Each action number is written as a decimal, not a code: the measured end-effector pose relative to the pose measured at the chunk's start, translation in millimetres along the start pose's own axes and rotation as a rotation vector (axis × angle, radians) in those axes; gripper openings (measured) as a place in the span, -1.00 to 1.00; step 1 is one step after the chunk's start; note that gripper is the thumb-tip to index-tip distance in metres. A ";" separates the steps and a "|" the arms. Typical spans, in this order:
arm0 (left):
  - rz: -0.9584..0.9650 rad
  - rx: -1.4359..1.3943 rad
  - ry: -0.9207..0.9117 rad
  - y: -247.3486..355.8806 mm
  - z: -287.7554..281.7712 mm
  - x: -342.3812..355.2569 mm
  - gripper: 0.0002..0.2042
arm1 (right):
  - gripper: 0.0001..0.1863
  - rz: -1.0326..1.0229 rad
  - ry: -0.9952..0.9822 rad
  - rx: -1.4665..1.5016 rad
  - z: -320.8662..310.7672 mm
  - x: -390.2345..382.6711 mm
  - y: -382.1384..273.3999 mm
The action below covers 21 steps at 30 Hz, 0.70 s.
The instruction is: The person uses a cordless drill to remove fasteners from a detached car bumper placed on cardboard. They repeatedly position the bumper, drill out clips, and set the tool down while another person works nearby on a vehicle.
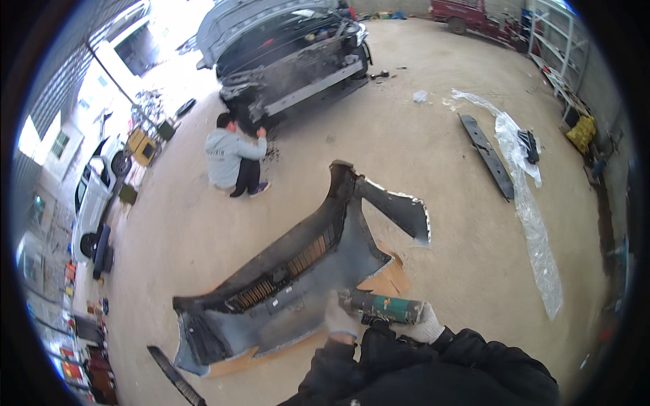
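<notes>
Left grip (340, 317), right grip (424, 326) around green tool (394, 309)

**Green-and-black cylindrical tool (393, 309) held in front of a long, curved grey-and-black car bumper cover (298, 304)**

The tool sits nearly level right of lower centre, gripped at its right end, its green casing toward the right and its dark left end blurred. The bumper cover lies slanting from the middle of the frame to the lower left, slotted openings along its length, a tapering wing jutting rightward from its upper end.
</notes>
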<state>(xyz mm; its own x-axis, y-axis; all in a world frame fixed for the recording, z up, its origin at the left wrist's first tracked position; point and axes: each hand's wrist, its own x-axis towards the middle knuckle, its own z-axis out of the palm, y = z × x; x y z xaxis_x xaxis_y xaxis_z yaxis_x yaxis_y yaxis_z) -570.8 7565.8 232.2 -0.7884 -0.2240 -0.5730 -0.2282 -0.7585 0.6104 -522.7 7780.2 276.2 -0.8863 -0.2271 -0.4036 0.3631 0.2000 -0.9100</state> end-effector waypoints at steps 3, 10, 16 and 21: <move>0.146 -0.004 -0.011 2.0 -1.7 3.7 -0.79 | -0.54 -0.047 0.016 0.262 9.6 6.6 -10.4; 0.272 -0.167 0.086 31.0 24.3 19.1 -0.77 | -0.67 0.121 -0.109 0.355 8.4 47.8 -47.6; 0.363 -0.102 0.221 66.9 31.5 29.7 -0.83 | -0.72 0.390 -0.251 0.280 8.6 113.6 -79.0; 0.355 -0.198 0.160 53.7 19.5 41.1 -0.79 | -0.76 0.285 -0.224 -0.137 8.5 160.9 -88.9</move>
<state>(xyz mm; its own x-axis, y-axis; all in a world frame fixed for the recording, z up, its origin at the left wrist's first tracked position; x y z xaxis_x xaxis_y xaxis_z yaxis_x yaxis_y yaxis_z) -626.6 7527.8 252.1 -0.6961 -0.5720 -0.4339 0.1671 -0.7168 0.6769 -695.1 7717.8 291.3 -0.6652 -0.3431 -0.6631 0.5309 0.4072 -0.7432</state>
